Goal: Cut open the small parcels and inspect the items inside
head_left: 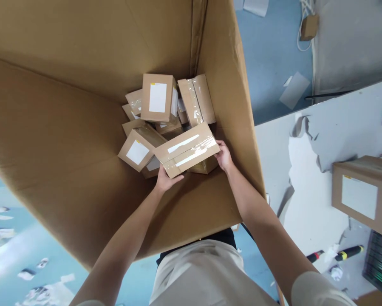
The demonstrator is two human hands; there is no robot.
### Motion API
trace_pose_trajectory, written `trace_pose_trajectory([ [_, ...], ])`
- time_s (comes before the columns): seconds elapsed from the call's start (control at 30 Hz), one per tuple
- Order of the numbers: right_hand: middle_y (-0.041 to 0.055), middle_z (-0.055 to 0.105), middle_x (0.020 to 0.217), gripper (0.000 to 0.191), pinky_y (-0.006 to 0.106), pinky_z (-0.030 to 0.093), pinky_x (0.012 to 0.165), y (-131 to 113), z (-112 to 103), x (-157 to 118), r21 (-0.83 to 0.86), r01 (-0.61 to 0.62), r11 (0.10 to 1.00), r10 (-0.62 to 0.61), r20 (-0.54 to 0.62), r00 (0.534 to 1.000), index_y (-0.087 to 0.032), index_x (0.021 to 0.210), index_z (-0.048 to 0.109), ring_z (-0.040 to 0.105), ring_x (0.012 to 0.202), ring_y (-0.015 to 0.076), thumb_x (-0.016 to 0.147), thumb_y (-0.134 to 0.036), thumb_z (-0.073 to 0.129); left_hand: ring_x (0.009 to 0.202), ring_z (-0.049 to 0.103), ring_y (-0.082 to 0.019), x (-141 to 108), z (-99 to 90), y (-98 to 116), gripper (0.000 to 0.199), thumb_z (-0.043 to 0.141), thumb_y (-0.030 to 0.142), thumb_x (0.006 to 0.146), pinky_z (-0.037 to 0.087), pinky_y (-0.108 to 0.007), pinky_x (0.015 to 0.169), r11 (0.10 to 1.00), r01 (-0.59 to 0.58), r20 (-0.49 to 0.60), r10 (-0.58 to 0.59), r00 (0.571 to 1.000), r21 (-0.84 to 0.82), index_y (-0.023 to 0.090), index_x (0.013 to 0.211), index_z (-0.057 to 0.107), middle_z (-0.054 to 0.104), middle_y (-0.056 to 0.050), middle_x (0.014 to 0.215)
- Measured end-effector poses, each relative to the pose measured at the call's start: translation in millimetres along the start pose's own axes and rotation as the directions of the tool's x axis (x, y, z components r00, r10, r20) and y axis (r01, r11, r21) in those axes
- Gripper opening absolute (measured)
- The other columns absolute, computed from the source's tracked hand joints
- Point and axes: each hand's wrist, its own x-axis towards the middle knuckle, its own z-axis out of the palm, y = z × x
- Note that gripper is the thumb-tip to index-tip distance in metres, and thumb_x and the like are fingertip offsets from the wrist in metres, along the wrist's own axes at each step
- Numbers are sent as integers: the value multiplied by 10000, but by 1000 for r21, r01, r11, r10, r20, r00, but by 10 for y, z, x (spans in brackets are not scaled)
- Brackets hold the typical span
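Both my arms reach down into a large open cardboard bin (pixel 91 199). Between my hands is a taped cardboard box (pixel 187 149), tilted, its shiny clear tape facing up. My left hand (pixel 167 180) grips its near left corner, thumb spread along the lower edge. At the right end, the fingers of my right hand (pixel 223 156) are wrapped round the edge, partly hidden beneath. Under and behind it lie several other boxes, among them a box with a white label (pixel 157 97), another labelled box (pixel 136 151) on the left and a taped box (pixel 197 100) against the right wall.
To the right is a white table (pixel 273 161) with torn paper, a labelled box (pixel 359 191), a dark crate (pixel 380 259) and a black-and-yellow handle (pixel 349 253). Paper scraps (pixel 44 295) litter the blue floor (pixel 91 263). The bin's tall walls surround my forearms.
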Motion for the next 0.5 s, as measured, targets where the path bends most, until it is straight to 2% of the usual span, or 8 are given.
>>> trace_pose_trajectory([
  [0.13, 18, 645, 1104, 403, 379, 482, 874, -316, 12, -121, -39, 187, 982, -187, -2, 982, -260, 1066, 562, 575, 1070, 226, 759, -445, 378, 1121, 584, -288, 130, -123, 374, 853, 872, 395, 496, 439, -481, 1027, 981, -161, -15, 164, 986, 109, 204, 1233, 487, 604, -101, 1190],
  [0.23, 34, 581, 1285, 558, 435, 419, 988, -492, 76, -44, -63, 333, 941, -331, 32, 943, -255, 1238, 532, 498, 1223, 256, 807, -533, 313, 1131, 577, -270, 467, -215, 587, 782, 858, 435, 516, 451, -440, 1020, 980, -191, -97, 196, 976, 52, 193, 1186, 535, 621, -91, 1160],
  [0.27, 32, 553, 1333, 589, 442, 387, 1029, -517, 117, 26, -81, 362, 929, -358, 61, 932, -253, 1292, 508, 462, 1266, 259, 805, -543, 346, 1139, 573, -260, 613, -221, 617, 722, 829, 473, 561, 455, -423, 1016, 987, -162, -150, 161, 975, 6, 181, 1161, 550, 630, -93, 1145],
  [0.33, 31, 497, 1404, 683, 436, 332, 1090, -511, 211, 203, -134, 375, 917, -361, 115, 925, -250, 1386, 429, 411, 1317, 256, 767, -533, 487, 1137, 577, -241, 902, -194, 607, 567, 689, 576, 707, 470, -395, 997, 991, -50, -250, 18, 968, -123, 166, 1085, 586, 648, -96, 1115],
  [0.37, 37, 472, 1430, 764, 431, 318, 1106, -484, 253, 292, -162, 359, 919, -341, 131, 931, -246, 1426, 375, 403, 1325, 254, 736, -516, 562, 1143, 577, -241, 1023, -170, 570, 544, 609, 618, 760, 476, -394, 990, 977, 22, -243, -74, 967, -213, 166, 1061, 597, 654, -100, 1116],
  [0.43, 58, 433, 1462, 929, 424, 315, 1120, -404, 301, 425, -198, 306, 931, -276, 162, 947, -230, 1479, 270, 409, 1324, 251, 681, -485, 672, 1163, 572, -252, 1171, -129, 461, 565, 529, 663, 794, 473, -417, 997, 924, 139, -147, -202, 968, -358, 173, 1063, 603, 654, -105, 1151],
  [0.5, 71, 415, 1476, 1009, 416, 308, 1132, -324, 294, 462, -211, 286, 935, -246, 197, 949, -220, 1496, 227, 407, 1331, 246, 657, -483, 723, 1218, 539, -265, 1180, -119, 342, 592, 559, 665, 774, 436, -441, 1041, 892, 180, -29, -211, 977, -415, 195, 1132, 587, 623, -99, 1237],
])
